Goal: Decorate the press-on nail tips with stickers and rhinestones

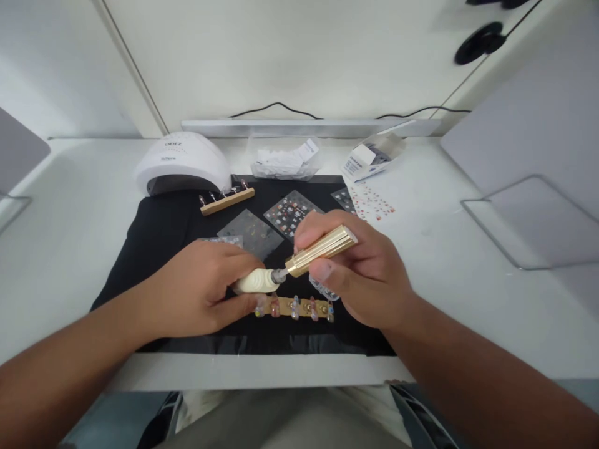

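My left hand [210,284] grips a cream-coloured nail polish bottle [256,282], tipped on its side with its neck toward the right. Between the fingers of my right hand [362,268] is a ribbed gold brush cap [322,249]. Its stem meets the bottle's mouth; the brush tip is hidden. Just below, a wooden display strip [285,305] carries several decorated false nails [294,308], and my left thumb overlaps its left end. A clear faceted piece [324,289] shows partly under my right hand.
A white nail lamp [183,163] stands at the back left, near a second wooden strip [227,201] with nails. Sticker sheets [292,213] lie on the black mat [154,249]. Behind are a clear box of packets [285,161] and an opened alcohol pad box [372,157].
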### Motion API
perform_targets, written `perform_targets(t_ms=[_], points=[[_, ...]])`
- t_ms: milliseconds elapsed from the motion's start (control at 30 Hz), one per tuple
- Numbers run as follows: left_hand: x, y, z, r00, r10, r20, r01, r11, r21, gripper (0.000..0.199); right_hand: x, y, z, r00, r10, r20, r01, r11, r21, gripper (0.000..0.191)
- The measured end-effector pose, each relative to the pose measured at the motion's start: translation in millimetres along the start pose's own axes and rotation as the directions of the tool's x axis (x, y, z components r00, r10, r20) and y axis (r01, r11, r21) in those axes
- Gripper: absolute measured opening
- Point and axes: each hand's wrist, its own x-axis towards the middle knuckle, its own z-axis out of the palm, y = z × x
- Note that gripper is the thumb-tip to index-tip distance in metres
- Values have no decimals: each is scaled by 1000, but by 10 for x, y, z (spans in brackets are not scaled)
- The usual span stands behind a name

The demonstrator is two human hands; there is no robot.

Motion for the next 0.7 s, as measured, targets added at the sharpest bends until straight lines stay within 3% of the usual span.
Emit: perform_targets(t_ms=[300, 367, 500, 600, 700], points=[[-245, -336, 5, 997, -1, -78, -5, 997, -77, 14, 42, 57, -100, 983, 42, -178, -28, 996, 81, 12], [-279, -442, 26, 994, -26, -107, 10, 989, -144, 13, 11, 112, -140, 988, 101, -115, -94, 993, 70, 12], [-297, -628, 62, 984, -141, -111, 99, 944, -316, 16, -7, 187, -122, 970, 209, 126, -206, 978, -37, 12], [-279, -702, 75, 971, -217, -104, 163, 911, -379, 22, 21, 201, -46, 949, 176, 261, -154, 983, -102, 6], [-254, -722, 92, 963, -251, -101, 190, 893, -407, 25, 45, 204, 16, 935, 153, 320, -110, 983, -150, 4]])
